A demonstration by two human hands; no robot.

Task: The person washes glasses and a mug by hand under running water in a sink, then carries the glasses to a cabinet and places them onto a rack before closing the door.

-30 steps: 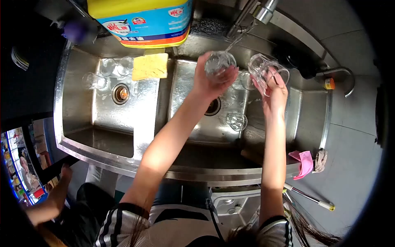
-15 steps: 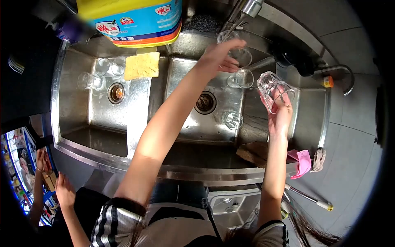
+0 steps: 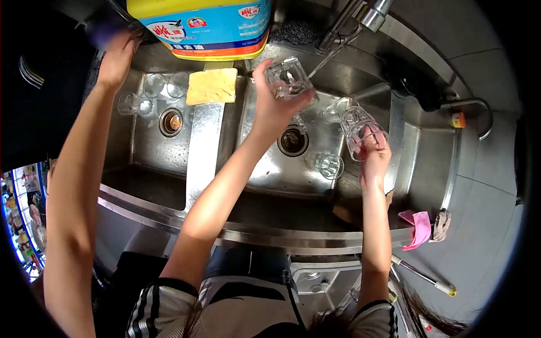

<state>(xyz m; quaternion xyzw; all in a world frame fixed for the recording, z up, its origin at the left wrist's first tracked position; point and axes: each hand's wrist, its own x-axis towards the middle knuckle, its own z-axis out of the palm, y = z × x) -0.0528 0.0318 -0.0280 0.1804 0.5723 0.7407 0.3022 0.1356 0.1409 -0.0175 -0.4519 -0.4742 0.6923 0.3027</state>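
Head view: your left hand (image 3: 276, 107) was closed around a glass (image 3: 288, 78), tilted under the tap (image 3: 366, 14) stream above the sink (image 3: 265, 169). Your right hand (image 3: 375, 155) gripped a second glass (image 3: 360, 129) nearby. It looked like rinsing, and the next move called for a firm grip on wet glass.

Bright, even light falls from above; soft glare lies on the steel sink (image 3: 205, 146), along its divider and front rim. The raised glass (image 3: 288, 78) glints, slightly blurred. Your fisheye view bends straight edges; the frame's corners and upper left are black.

Black-and-white striped short sleeves (image 3: 147, 308)
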